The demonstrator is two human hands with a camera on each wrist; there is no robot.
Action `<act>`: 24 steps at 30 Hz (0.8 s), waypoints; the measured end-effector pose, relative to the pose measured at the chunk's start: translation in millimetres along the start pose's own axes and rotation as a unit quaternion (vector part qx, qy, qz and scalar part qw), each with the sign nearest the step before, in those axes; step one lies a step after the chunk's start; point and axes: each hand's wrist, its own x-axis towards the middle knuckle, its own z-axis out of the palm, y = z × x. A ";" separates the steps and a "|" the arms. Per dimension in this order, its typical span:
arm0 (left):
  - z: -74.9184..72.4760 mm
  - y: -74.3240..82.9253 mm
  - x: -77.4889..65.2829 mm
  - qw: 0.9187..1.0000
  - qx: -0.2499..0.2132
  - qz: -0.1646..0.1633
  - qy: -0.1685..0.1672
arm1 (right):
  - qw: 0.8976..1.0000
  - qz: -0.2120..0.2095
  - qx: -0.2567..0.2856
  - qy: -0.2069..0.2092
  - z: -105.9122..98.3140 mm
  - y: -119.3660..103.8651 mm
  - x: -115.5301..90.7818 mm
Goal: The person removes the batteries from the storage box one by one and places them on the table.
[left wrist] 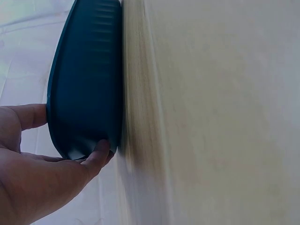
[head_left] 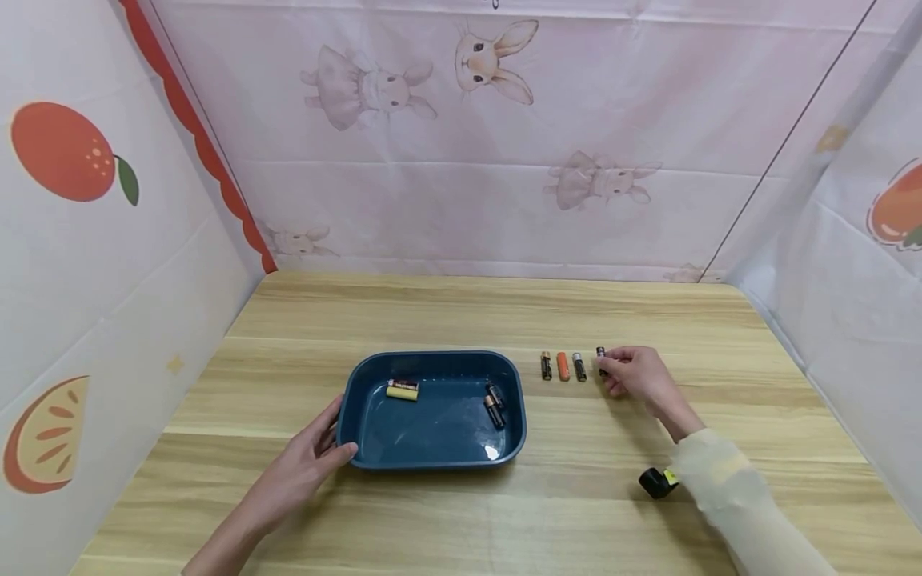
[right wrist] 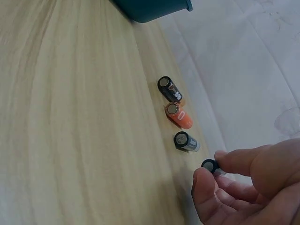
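My left hand [head_left: 306, 468] grips the left end of a dark blue tray [head_left: 432, 464], its thumb at the near left corner and its fingers along the side wall. The left wrist view shows those fingers and the tray's outer wall [left wrist: 89, 79]. Between thumb and fingertips my right hand [head_left: 637, 372] pinches a dark battery [right wrist: 209, 165] at the right end of a row. Beside it lie a black and silver battery [head_left: 579, 367], an orange battery [head_left: 563, 366] and a black and copper battery [head_left: 546, 366], spaced apart and roughly parallel.
Inside the tray are a yellow battery [head_left: 402, 394] against a dark red one [head_left: 403, 385] at left, and two black batteries [head_left: 494, 412] at right. A black object with a yellow-green part [head_left: 655, 483] is by the right sleeve. Printed cloth walls surround the wooden table [head_left: 461, 520].
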 end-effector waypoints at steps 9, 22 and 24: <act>1.2 1.4 -0.2 1.000 0.000 -0.005 0.000 | 0.996 0.003 -0.088 0.030 5.3 5.1 0.7; 0.8 1.5 1.5 1.000 0.002 -0.011 0.002 | 0.985 0.006 -0.167 0.045 12.7 2.8 4.7; 0.7 1.5 1.5 1.000 0.002 -0.013 0.001 | 0.985 0.007 -0.168 0.046 12.8 2.1 4.8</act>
